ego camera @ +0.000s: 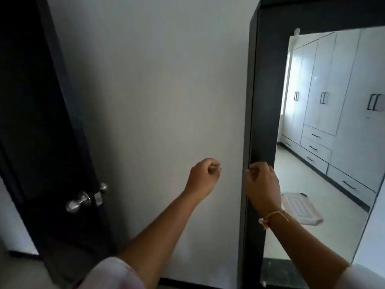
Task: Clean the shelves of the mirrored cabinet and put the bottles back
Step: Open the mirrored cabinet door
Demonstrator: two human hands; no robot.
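The tall dark-framed mirrored cabinet (255, 101) stands at the right, its door shut. My right hand (262, 184) is curled at the door's left edge, fingers hooked on the dark frame. My left hand (203, 177) hangs apart from it before the plain white wall (156, 90), closed in a loose fist, empty as far as I can see. A thin orange string bracelet (275, 214) circles my right wrist. At far left, a dark door carries a round silver knob (78, 202).
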